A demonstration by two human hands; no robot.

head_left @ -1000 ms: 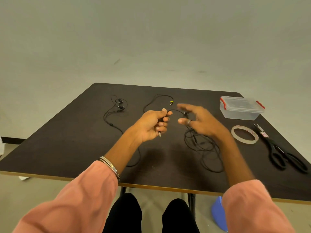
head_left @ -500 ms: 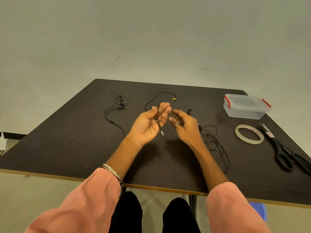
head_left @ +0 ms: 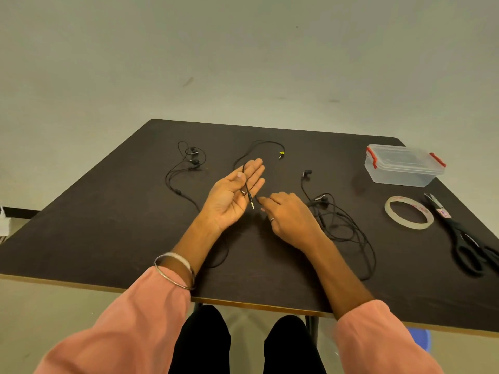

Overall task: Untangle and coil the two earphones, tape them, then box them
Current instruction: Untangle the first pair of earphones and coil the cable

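Note:
My left hand (head_left: pixel 233 197) is palm up over the table's middle, fingers stretched out. A black earphone cable (head_left: pixel 246 184) lies across its palm under the thumb, and the jack plug (head_left: pixel 252 205) hangs off the palm's edge. My right hand (head_left: pixel 290 217) hovers palm down just right of the plug, fingers loosely bent, with nothing seen in it. One earphone's buds (head_left: pixel 193 158) lie at the far left. A yellow-tipped plug (head_left: pixel 281 153) lies beyond my left hand. The second earphone (head_left: pixel 339 221) is a loose tangle right of my right hand.
A clear plastic box (head_left: pixel 403 166) with red clips, lid on, stands at the far right. A tape roll (head_left: pixel 409 215) lies in front of it, with black scissors (head_left: pixel 469 247) at the right edge. The dark table (head_left: pixel 108 225) ends just before my knees.
My left hand has unfolded from a loose curl to a flat palm with the cable still on it. My right hand let go of the cable and dropped lower, to the right.

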